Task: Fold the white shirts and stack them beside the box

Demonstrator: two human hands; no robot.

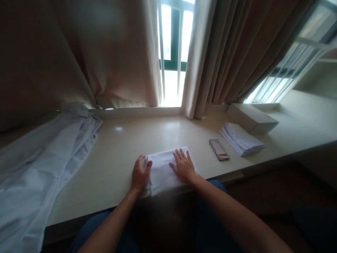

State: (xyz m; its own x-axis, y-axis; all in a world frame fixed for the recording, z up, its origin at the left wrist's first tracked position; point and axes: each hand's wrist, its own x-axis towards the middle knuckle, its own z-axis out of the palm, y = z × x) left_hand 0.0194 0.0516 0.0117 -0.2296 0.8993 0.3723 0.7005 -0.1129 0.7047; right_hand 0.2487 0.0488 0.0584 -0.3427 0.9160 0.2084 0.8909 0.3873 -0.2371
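Note:
A folded white cloth (162, 172) lies at the front edge of the pale table, between my hands. My left hand (140, 174) grips its left side, the thumb on top and the fingers curled round the edge. Flat on the cloth's right part rests my right hand (183, 166), its fingers spread. To the right, beyond a pixelated flat object (219, 150), sits a stack of folded white cloths (240, 138).
Loose white cloth (42, 165) is heaped along the left side of the table (113, 151) and hangs over its front edge. A pale box (251, 117) stands at the back right. Curtains (126, 52) and a bright window are behind the table.

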